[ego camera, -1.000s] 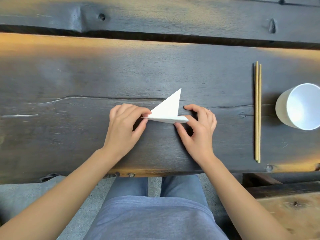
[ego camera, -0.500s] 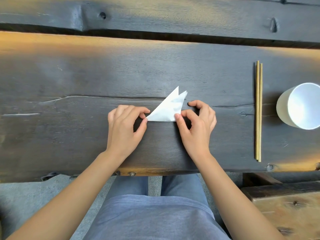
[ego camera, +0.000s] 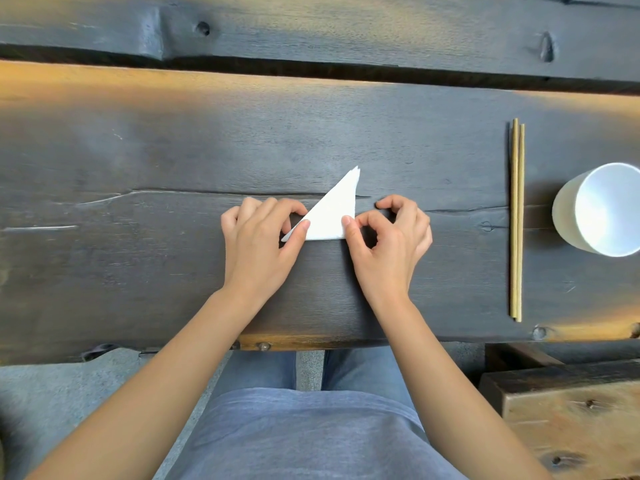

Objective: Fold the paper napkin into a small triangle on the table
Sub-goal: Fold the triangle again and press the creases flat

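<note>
A white paper napkin (ego camera: 334, 211), folded into a small triangle, lies flat on the dark wooden table (ego camera: 138, 161) in the middle of the view. Its long point aims away from me, and two layer tips show slightly apart there. My left hand (ego camera: 258, 242) presses its thumb on the napkin's left corner. My right hand (ego camera: 388, 242) presses its thumb on the lower right corner, its other fingers curled off the paper.
A pair of wooden chopsticks (ego camera: 516, 220) lies lengthwise at the right. Beyond them stands a white paper cup (ego camera: 599, 209) at the right edge. A wooden bench (ego camera: 571, 410) sits at the lower right, below the table's near edge.
The raised flap that my right hand was lifting has been folded over and laid flat, so the napkin is now a narrower triangle. Both thumbs have come down on its lower corners.
</note>
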